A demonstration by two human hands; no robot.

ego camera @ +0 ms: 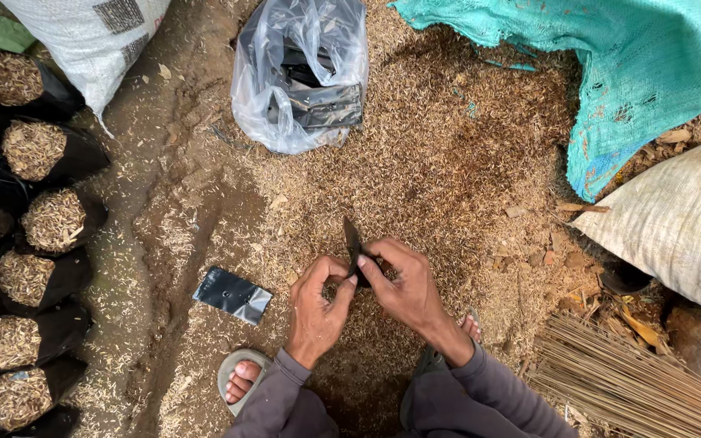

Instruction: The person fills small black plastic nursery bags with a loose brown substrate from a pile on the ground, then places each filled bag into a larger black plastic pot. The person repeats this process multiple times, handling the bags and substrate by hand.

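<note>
Both hands, left hand (316,302) and right hand (399,284), fingers pinched on an empty black nursery bag (353,243) above husk-strewn ground (448,162). Filled bags (34,150) lined along left edge; another flat bag (232,295) lying just beside, unfilled.

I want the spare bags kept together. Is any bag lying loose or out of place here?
Yes. One flat black bag lies alone on the husk-strewn ground, left of the left hand, apart from the clear plastic bag holding the rest.
</note>
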